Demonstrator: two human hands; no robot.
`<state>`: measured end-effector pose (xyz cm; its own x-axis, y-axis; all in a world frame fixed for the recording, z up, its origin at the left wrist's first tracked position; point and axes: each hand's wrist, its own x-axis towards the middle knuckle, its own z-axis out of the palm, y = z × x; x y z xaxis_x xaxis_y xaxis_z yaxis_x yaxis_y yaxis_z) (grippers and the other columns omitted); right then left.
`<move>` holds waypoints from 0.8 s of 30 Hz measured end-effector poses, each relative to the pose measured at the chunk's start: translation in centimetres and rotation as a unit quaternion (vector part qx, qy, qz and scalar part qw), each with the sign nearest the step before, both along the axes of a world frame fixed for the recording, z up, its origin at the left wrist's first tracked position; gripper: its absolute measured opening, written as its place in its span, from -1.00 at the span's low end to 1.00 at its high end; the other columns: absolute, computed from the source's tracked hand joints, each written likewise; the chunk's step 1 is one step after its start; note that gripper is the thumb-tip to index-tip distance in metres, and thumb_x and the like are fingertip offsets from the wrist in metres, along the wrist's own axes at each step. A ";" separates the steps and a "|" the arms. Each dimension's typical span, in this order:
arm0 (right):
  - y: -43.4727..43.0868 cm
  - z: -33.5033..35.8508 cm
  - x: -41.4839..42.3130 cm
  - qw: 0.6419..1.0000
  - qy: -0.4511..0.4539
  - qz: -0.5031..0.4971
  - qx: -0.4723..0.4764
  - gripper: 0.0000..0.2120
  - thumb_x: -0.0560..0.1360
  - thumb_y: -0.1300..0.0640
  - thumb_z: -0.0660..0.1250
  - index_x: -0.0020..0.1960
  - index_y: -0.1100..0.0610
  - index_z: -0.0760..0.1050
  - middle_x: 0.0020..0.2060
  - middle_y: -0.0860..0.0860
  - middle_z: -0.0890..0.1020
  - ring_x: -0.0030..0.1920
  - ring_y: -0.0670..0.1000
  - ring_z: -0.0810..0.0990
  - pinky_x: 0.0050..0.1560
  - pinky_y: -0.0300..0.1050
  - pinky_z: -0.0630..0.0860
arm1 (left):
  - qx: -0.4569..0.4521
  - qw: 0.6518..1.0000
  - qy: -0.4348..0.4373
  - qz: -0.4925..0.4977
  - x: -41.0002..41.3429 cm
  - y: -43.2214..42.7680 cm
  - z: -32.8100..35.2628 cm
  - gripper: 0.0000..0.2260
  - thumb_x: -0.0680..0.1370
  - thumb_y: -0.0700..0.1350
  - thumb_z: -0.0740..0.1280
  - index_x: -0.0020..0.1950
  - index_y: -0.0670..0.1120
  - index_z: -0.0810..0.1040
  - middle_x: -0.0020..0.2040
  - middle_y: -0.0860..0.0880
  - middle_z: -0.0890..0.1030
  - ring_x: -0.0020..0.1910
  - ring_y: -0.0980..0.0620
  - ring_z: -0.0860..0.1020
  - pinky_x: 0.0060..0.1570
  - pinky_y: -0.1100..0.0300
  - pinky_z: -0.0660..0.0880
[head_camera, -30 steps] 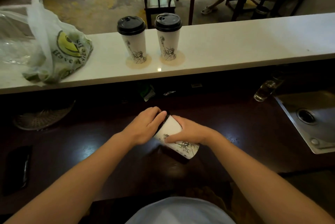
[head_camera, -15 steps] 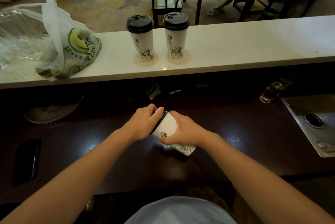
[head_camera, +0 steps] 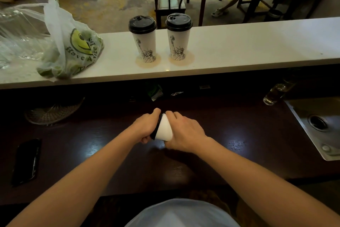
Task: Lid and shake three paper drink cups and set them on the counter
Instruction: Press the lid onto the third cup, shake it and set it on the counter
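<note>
Two white paper cups with black lids stand upright side by side on the white counter (head_camera: 239, 50): the left cup (head_camera: 145, 43) and the right cup (head_camera: 178, 40). Over the dark lower worktop I hold a third paper cup (head_camera: 164, 129) tipped on its side, its black lid pointing left. My left hand (head_camera: 145, 128) presses over the lid end. My right hand (head_camera: 184, 133) wraps the cup's body and hides most of it.
A plastic bag with a smiley print (head_camera: 73, 50) lies on the counter's left part. On the dark worktop (head_camera: 239, 134) are a black phone (head_camera: 26, 160), a wicker dish (head_camera: 53, 111) and a glass (head_camera: 274, 94). A steel sink (head_camera: 316, 125) sits at right.
The cup in my hands has swung round, so less of its body and print shows beneath my right hand. Both hands have moved slightly away from me with it.
</note>
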<state>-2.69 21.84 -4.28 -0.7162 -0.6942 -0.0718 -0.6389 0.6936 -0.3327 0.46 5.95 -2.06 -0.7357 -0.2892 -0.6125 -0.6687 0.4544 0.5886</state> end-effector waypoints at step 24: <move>2.1 2.2 -0.5 0.780 -0.597 -0.026 -0.188 -0.70 0.41 0.20 0.48 0.11 0.08 0.52 -0.14 0.04 0.73 -0.12 0.09 0.70 -0.12 -0.06 0.67 | -0.029 0.910 0.369 -0.187 2.9 -1.5 -0.4 -0.59 0.54 0.20 0.10 -0.01 -0.07 0.56 -0.16 -0.01 0.61 -0.18 0.02 0.55 -0.18 0.14 0.48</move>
